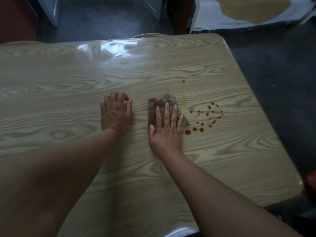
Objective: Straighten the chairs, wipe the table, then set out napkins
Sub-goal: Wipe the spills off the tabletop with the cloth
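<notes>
So this is the wiping step, and the messy part hasn't been dealt with yet. The right hand (166, 127) lies flat on a crumpled brownish cloth (158, 106), fingers straight and slightly spread, pressing it onto the table (68, 79) rather than pinching it. The left hand (116, 113) is braced on the wood just beside it, fingers curled under a bit, holding nothing. The reddish-brown spill (205, 117) is a scatter of drops right at the cloth's right edge, the biggest blobs nearly touching it, plus 1 stray drop (183, 81) farther up the table on its own. My guess at the main risk: a flat palm shoving a small cloth sideways through sauce smears it into streaks instead of lifting it, and since the drops sit fairly near the table's right edge, a hard sweep could push some off onto the dark floor (282, 82). That lone drop is easy to miss too. No napkins in view, and I can't really tell about chairs, just a pale curved edge behind the far side of the table.
</notes>
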Demonstrator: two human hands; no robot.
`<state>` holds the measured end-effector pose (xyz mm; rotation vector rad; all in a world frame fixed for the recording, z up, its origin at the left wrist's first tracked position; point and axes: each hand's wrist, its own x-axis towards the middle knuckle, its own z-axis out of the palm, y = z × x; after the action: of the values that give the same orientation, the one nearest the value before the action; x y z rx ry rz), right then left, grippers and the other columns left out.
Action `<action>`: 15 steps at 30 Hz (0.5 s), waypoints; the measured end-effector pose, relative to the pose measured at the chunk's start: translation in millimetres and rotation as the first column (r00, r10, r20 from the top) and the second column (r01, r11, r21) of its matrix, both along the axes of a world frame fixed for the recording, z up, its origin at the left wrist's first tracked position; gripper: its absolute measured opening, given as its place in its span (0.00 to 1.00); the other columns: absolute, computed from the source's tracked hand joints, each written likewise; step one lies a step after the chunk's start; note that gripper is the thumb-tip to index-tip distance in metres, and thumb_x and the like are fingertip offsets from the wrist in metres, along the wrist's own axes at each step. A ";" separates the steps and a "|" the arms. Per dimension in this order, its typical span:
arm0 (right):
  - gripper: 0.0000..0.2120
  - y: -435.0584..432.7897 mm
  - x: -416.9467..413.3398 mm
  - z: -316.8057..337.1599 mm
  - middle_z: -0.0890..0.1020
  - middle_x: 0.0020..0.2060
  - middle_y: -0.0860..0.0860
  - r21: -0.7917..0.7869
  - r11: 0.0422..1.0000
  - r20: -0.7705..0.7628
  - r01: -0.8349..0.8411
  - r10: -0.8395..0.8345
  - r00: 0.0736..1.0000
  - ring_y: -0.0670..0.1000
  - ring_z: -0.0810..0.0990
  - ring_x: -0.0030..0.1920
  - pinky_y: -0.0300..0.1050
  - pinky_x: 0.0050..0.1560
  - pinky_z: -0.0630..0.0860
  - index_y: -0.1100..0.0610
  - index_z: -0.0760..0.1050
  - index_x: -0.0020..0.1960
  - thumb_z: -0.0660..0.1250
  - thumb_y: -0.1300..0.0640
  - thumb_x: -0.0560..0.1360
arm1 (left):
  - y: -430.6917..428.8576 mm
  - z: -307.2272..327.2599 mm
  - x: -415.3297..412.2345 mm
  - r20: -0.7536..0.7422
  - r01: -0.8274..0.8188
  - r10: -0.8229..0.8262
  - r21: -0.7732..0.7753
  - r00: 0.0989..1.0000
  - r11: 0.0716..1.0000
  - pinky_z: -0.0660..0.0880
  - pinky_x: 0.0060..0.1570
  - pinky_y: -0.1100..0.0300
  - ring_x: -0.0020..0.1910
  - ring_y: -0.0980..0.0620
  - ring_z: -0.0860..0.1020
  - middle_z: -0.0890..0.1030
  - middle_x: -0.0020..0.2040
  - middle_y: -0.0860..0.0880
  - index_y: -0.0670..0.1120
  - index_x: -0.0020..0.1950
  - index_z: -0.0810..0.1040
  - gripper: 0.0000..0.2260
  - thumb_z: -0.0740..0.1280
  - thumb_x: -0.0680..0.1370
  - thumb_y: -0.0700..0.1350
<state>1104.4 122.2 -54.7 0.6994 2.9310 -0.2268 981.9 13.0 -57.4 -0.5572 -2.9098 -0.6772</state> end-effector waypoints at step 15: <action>0.33 33.7 14.9 -2.6 0.36 0.77 0.55 0.071 0.987 0.035 -0.143 0.141 0.989 0.60 0.33 0.76 0.60 0.75 0.37 0.52 0.37 0.79 0.48 0.46 0.79 | -1.1 -1.9 0.0 -0.055 0.147 -0.152 -0.093 0.987 0.985 0.66 0.53 0.47 0.53 0.40 0.71 0.74 0.52 0.44 0.49 0.52 0.75 0.08 0.61 0.78 0.51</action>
<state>1119.3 156.0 -57.3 0.4955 2.9571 -0.0946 981.9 11.9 -59.3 -0.7990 -2.8734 -0.5379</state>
